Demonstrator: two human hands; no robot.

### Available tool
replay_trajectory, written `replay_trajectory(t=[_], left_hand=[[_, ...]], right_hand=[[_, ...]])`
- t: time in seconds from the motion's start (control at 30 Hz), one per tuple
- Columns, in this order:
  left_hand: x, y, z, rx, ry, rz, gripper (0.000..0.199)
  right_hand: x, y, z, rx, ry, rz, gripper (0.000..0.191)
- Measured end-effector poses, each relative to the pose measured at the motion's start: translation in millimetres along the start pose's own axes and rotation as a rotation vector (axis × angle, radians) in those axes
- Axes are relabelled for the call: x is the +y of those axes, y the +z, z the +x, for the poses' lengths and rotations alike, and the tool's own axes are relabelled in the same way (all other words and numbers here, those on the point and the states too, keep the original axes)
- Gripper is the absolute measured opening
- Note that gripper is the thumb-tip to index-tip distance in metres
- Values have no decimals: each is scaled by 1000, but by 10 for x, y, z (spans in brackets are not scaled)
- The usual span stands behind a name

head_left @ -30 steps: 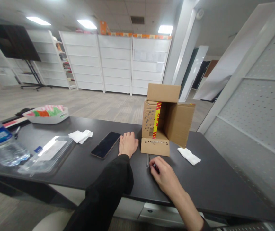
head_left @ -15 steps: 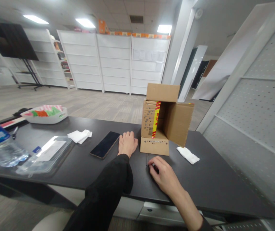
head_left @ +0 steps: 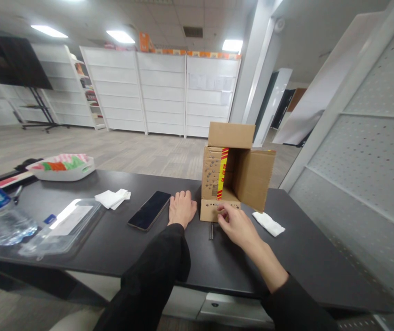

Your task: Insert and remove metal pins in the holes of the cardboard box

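My left hand (head_left: 182, 209) rests palm down on the dark table, its fingers lying forward, just right of a black phone (head_left: 149, 210). It holds nothing that I can see. My right hand (head_left: 235, 223) is at the lower front flap of an open cardboard box (head_left: 211, 174). Its thumb and forefinger are pinched together; anything between them is too small to make out. Dark holes and small metallic dots mark the box's left panel and lower flap. Slim metal pieces (head_left: 211, 231) lie on the table below the flap, left of my right hand.
A folded white tissue (head_left: 268, 224) lies right of the box, and more tissues (head_left: 113, 198) lie left of the phone. Further left are a clear plastic case (head_left: 66, 225), a water bottle (head_left: 0, 214) and a white basket (head_left: 60, 173). A perforated panel (head_left: 373, 147) borders the right.
My right hand has moved up and forward from the slim metal pieces to the box's lower flap. My left hand has stayed on the table.
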State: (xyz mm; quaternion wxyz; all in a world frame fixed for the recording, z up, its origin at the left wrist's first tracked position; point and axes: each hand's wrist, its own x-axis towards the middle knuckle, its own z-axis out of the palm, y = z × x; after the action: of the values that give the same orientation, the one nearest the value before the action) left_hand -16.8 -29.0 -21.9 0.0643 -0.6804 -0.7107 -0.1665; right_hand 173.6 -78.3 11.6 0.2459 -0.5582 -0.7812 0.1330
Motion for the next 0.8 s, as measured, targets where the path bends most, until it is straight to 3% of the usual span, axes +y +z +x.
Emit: replay_trajectory(t=[0.27, 0.8], left_hand=[[11, -25, 0, -11, 1, 0, 17], [19, -24, 2, -25, -7, 12, 18]], right_hand=[[-52, -22, 278, -37, 46, -155, 23], [-129, -29, 404, -110, 77, -305, 17]])
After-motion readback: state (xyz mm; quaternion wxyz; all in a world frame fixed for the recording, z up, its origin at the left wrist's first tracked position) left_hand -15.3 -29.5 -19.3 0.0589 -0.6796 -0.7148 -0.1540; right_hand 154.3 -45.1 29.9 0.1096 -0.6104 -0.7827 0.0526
